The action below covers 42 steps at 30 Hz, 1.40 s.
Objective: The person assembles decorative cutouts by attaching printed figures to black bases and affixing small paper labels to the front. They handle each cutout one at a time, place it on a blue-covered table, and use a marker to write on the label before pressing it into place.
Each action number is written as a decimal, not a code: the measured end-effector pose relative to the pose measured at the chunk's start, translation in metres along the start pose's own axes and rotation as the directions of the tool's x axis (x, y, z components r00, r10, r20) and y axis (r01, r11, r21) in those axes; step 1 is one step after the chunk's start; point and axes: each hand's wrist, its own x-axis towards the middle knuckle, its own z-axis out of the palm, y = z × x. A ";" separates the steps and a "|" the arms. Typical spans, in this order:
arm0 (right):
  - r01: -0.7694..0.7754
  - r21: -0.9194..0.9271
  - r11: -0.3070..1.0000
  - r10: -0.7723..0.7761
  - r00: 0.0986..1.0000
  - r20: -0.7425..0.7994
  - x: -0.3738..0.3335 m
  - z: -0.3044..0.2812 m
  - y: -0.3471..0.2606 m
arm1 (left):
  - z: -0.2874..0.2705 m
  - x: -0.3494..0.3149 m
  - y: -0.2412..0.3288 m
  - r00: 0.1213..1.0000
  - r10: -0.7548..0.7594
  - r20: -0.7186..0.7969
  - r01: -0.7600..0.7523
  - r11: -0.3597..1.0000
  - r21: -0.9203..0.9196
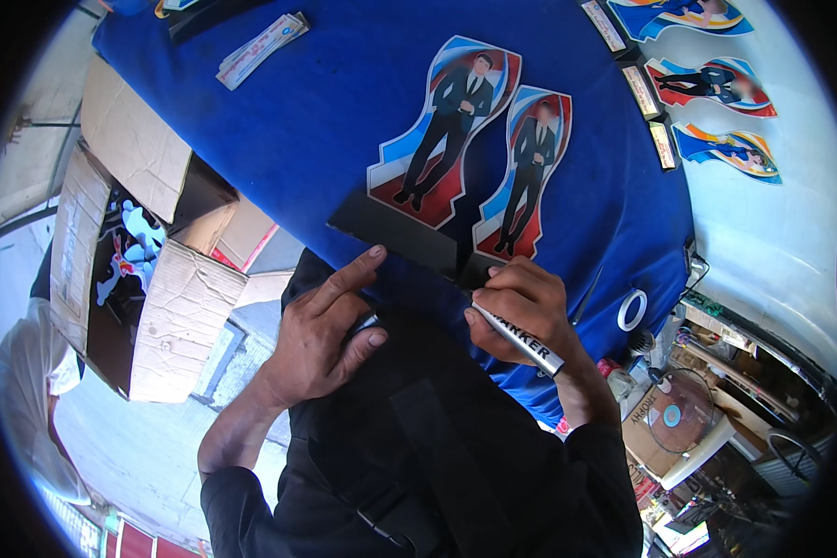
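My right hand (527,302) grips a silver marker (519,341) with its writing end toward the black base (475,270) of the smaller cutout standee (527,177); the fingers hide whether the tip touches. My left hand (323,325) has its index finger stretched out at the near edge of the wider black base (395,244). Its other fingers curl around a small pale-edged thing (366,323), mostly hidden. That wider base belongs to the larger standee (451,130). Both standees show a dark-suited figure on red, white and blue.
A blue cloth (335,112) covers the table. Printed strips (262,49) lie at the far left, and more standees (711,82) line the right edge. A white tape roll (631,310) sits at the right. An open cardboard box (191,316) and a person's sleeve (28,391) are at left.
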 end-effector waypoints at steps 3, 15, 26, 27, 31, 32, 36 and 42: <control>0.007 0.011 1.000 -0.007 1.000 -0.002 -0.001 0.001 0.002 | -0.001 0.001 0.000 1.000 -0.002 0.010 0.002 1.000 0.011; -0.026 0.727 0.686 0.205 0.966 -0.159 -0.019 0.015 -0.042 | -0.012 0.020 0.032 0.909 0.132 0.395 -0.054 0.978 -0.202; 0.026 0.810 0.586 0.272 0.935 -0.227 -0.034 0.012 -0.042 | 0.001 0.055 0.049 0.828 0.227 0.513 -0.161 0.972 -0.170; 0.027 0.802 0.597 0.266 0.936 -0.230 -0.033 0.010 -0.042 | 0.001 0.058 0.051 0.825 0.218 0.522 -0.146 0.974 -0.176; -0.126 0.715 0.688 0.306 0.943 -0.128 -0.024 0.008 -0.038 | 0.010 0.071 0.057 0.857 0.230 0.462 -0.180 0.972 -0.150; -0.131 0.707 0.695 0.322 0.936 -0.142 -0.021 0.009 -0.036 | 0.011 0.076 0.058 0.869 0.231 0.438 -0.176 0.971 -0.162; -0.096 0.725 0.682 0.342 0.918 -0.200 -0.010 0.020 -0.033 | 0.006 0.087 0.064 0.882 0.115 0.457 0.003 0.968 -0.251; -0.008 0.709 0.705 0.317 0.898 -0.306 0.005 0.031 -0.037 | 0.000 0.090 0.070 0.860 0.062 0.507 0.143 0.923 -0.357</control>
